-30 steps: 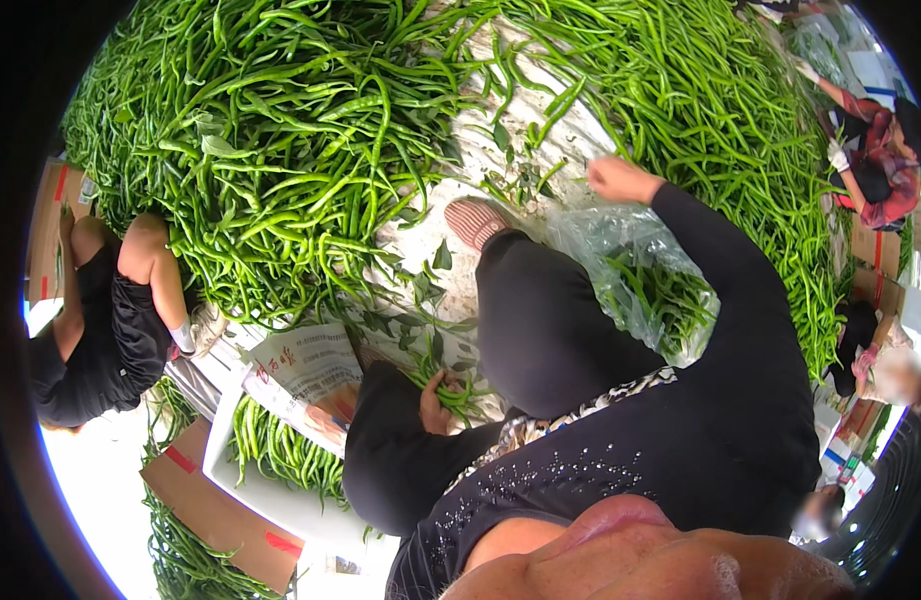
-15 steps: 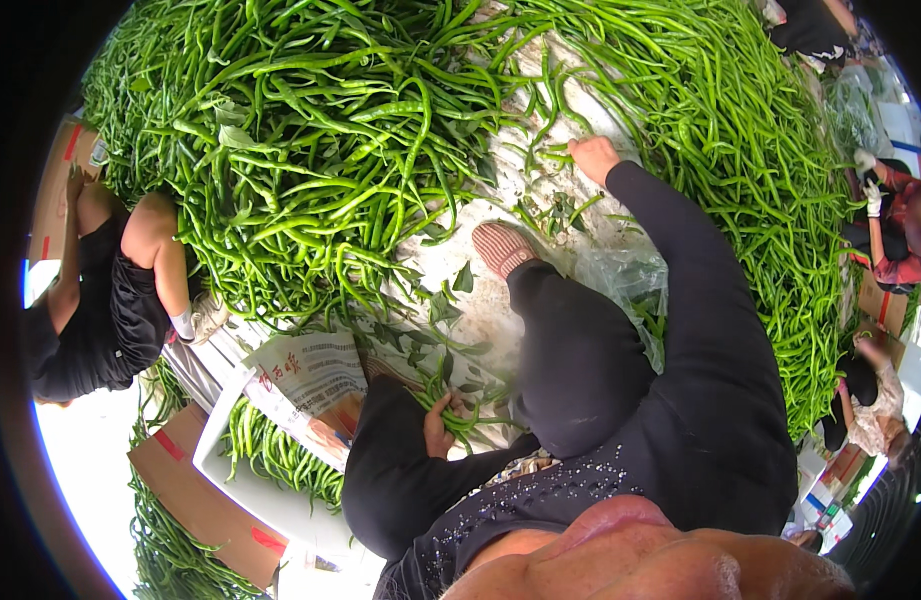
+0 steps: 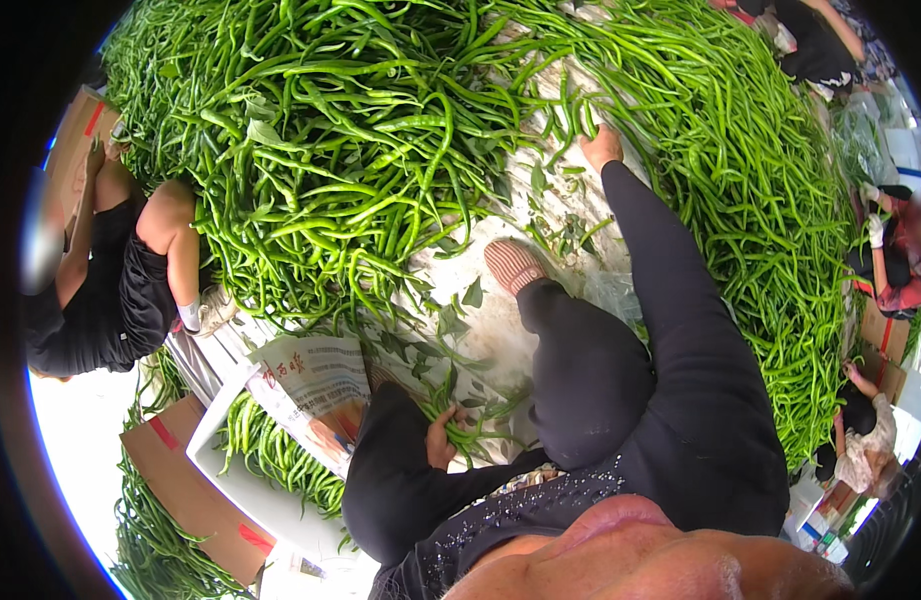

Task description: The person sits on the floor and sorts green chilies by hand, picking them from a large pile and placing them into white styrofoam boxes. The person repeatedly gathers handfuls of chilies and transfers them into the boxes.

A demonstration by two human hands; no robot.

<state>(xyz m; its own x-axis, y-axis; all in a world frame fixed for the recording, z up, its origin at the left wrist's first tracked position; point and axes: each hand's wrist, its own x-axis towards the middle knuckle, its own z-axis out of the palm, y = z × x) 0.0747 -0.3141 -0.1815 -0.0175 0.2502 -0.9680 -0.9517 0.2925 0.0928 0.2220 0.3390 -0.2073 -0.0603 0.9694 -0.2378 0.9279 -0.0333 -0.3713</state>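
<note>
Bunch of green chillies (image 3: pixel 467 437) sits in the left hand (image 3: pixel 439 442), grip closed round it, low between the legs, probably leaving the right hand (image 3: pixel 602 148) free to reach. That one's at loose chillies (image 3: pixel 588 119) between the heaps (image 3: pixel 320 150); can't tell if its grip's closed.

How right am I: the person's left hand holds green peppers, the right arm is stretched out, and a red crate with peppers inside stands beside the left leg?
Only the colour is wrong: in the head view, the crate beside the left leg, with peppers inside, is white, not red. The left hand does hold green peppers, and the right arm is stretched out.
</note>
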